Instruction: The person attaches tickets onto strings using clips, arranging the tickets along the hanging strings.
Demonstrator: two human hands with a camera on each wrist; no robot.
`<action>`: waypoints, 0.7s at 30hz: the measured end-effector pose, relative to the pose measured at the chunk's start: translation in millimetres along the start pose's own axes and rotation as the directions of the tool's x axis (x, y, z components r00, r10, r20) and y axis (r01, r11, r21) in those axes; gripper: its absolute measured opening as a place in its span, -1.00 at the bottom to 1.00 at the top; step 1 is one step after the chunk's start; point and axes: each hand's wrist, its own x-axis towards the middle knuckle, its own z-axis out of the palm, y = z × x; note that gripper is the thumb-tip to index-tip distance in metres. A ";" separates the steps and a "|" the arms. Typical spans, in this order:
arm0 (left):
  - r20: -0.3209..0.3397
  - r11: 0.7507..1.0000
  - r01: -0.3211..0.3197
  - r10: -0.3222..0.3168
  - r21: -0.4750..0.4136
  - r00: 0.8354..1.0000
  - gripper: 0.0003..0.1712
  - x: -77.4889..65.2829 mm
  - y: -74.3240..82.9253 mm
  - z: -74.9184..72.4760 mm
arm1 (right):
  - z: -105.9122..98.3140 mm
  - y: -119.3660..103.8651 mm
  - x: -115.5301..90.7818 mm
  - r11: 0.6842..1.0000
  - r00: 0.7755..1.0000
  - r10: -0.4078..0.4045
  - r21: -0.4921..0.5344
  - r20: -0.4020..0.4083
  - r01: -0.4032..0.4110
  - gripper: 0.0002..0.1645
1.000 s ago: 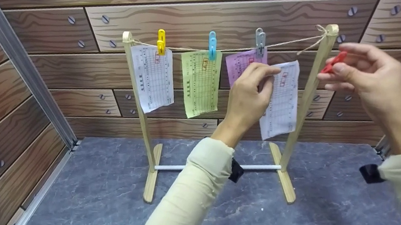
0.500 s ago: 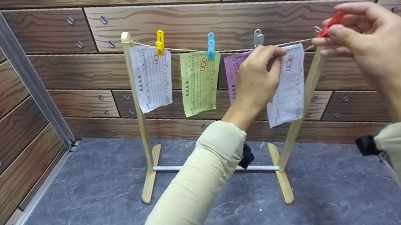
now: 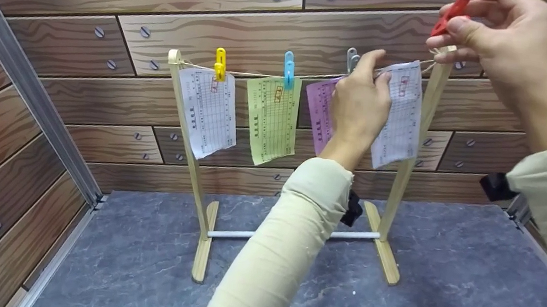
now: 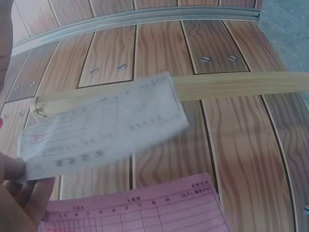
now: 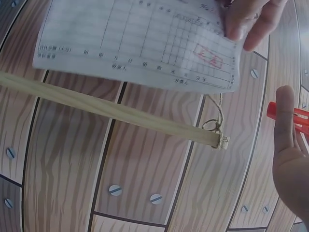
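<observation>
My left hand (image 3: 362, 104) pinches a white printed slip (image 3: 400, 118) by its upper left corner, close to the string (image 3: 322, 78). The left wrist view shows the slip (image 4: 106, 128) blurred, with a pink-purple slip (image 4: 140, 210) below it. Up at the right, my right hand (image 3: 512, 33) holds a red clothespin (image 3: 450, 15) between thumb and fingers, above the right post's top. Three slips hang on the string: a white one (image 3: 209, 116) under a yellow clothespin (image 3: 220, 64), a green one (image 3: 270, 122) under a blue clothespin (image 3: 288, 70), and the purple one under a grey clothespin (image 3: 352, 60), partly behind my left hand.
The string is tied between a left wooden post (image 3: 187, 149) and a right wooden post (image 3: 395, 202). A white rod (image 3: 232, 234) joins their feet on the grey marbled table (image 3: 140, 261). A wood-patterned wall (image 3: 246, 23) stands close behind.
My left hand has raised the white slip and moved it slightly right, its top now near string height. My right hand has risen with the red clothespin, from beside the right post to above it.
</observation>
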 end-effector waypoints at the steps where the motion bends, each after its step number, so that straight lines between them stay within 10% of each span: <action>1: 0.008 1.000 0.017 -0.017 0.016 1.000 -0.57 0.6 1.0 0.5 | 0.6 -0.1 1.2 1.000 1.000 0.002 -0.001 -0.003 -0.002 -0.60; 13: 0.057 0.984 0.100 -0.110 0.148 0.992 -0.64 5.2 3.3 2.7 | 4.1 3.4 10.2 1.000 1.000 0.018 0.023 0.015 -0.018 -0.67; 21: 0.124 0.982 -0.146 0.132 0.116 0.983 -0.61 6.4 0.4 1.9 | -0.7 4.0 10.2 0.999 0.999 0.045 -0.006 0.022 -0.045 -0.61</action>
